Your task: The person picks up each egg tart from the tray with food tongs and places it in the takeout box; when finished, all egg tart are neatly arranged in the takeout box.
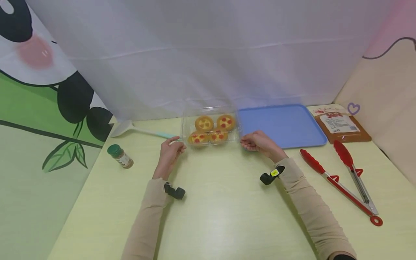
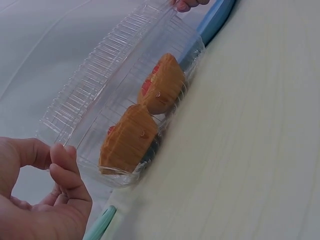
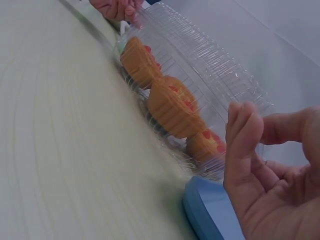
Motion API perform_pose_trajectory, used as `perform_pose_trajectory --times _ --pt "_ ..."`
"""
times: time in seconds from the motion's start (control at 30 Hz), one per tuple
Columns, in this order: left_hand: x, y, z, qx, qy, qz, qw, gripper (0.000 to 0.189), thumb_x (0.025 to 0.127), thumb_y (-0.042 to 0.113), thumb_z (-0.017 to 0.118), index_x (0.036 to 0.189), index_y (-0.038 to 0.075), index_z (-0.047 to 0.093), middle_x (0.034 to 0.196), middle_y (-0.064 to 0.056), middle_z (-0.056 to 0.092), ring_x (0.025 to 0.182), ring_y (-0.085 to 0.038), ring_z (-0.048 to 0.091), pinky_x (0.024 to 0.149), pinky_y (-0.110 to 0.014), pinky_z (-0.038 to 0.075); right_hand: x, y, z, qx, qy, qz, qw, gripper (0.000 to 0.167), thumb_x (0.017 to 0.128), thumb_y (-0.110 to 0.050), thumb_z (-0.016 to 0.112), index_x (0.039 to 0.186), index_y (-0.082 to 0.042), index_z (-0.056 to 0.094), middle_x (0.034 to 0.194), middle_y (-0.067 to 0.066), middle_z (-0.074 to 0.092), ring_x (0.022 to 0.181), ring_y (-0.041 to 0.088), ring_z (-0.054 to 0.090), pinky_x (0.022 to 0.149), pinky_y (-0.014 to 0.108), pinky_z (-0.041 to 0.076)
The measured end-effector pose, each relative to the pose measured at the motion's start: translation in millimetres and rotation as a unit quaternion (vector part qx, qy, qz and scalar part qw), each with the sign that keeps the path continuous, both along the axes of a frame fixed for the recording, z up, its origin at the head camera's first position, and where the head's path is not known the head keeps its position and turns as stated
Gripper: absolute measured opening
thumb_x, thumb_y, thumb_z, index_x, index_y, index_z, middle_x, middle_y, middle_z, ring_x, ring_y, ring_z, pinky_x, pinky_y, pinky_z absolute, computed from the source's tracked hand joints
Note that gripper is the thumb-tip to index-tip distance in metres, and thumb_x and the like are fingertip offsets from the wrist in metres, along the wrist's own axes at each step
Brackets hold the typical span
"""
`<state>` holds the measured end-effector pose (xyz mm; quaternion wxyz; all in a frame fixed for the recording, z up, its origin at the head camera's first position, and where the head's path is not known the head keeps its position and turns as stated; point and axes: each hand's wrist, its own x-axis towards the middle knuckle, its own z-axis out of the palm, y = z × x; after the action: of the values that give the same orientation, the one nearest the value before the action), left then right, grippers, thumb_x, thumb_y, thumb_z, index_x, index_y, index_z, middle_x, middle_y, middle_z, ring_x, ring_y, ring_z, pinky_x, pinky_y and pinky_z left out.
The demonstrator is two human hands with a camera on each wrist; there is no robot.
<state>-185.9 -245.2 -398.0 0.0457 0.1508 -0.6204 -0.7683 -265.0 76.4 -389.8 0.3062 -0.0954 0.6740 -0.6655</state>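
Observation:
A clear plastic clamshell box [image 1: 186, 118] stands at the back of the table, holding several egg tarts [image 1: 204, 123] with red and yellow toppings. My left hand [image 1: 170, 151] is at its front left corner, where thumb and fingertips pinch the lid edge. At the front right corner my right hand [image 1: 260, 142] pinches the same lid edge. In the left wrist view the ribbed lid [image 2: 95, 75] slants up over the tarts, with a gap above the base at the front.
Right of the box lies a blue tray [image 1: 276, 124], then a bag of brown sauce [image 1: 341, 124]. Red-tipped tongs [image 1: 349, 191] lie spread at the right. A pale spatula [image 1: 143, 130] and a green-capped spice jar [image 1: 120, 156] are at the left. A white curtain [image 1: 201, 72] hangs behind.

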Motion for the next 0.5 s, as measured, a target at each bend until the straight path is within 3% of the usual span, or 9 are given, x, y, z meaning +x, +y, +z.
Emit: perform_pose_trajectory --times 0.2,0.5 --pt "-0.6 -0.8 -1.5 -0.002 -0.001 -0.005 1.0000 0.046 0.094 -0.003 0.050 0.138 -0.008 0.037 0.065 0.002 0.063 0.056 -0.006 0.057 0.054 -0.012 0.050 0.1 -0.9 -2.5 0.001 0.006 -0.008 1.0000 0.031 0.100 -0.007 0.049 0.111 0.021 0.055 0.070 0.002 0.066 0.055 0.003 0.055 0.053 0.013 0.050" --pt "-1.3 -1.4 -1.9 -0.008 -0.006 -0.003 1.0000 0.046 0.094 -0.002 0.050 0.138 -0.008 0.037 0.065 0.002 0.063 0.056 -0.006 0.056 0.055 -0.013 0.050 0.7 -0.7 -3.1 0.016 0.030 -0.003 0.9994 0.035 0.102 -0.007 0.046 0.118 0.024 0.051 0.072 0.000 0.064 0.056 0.002 0.053 0.053 0.012 0.048"
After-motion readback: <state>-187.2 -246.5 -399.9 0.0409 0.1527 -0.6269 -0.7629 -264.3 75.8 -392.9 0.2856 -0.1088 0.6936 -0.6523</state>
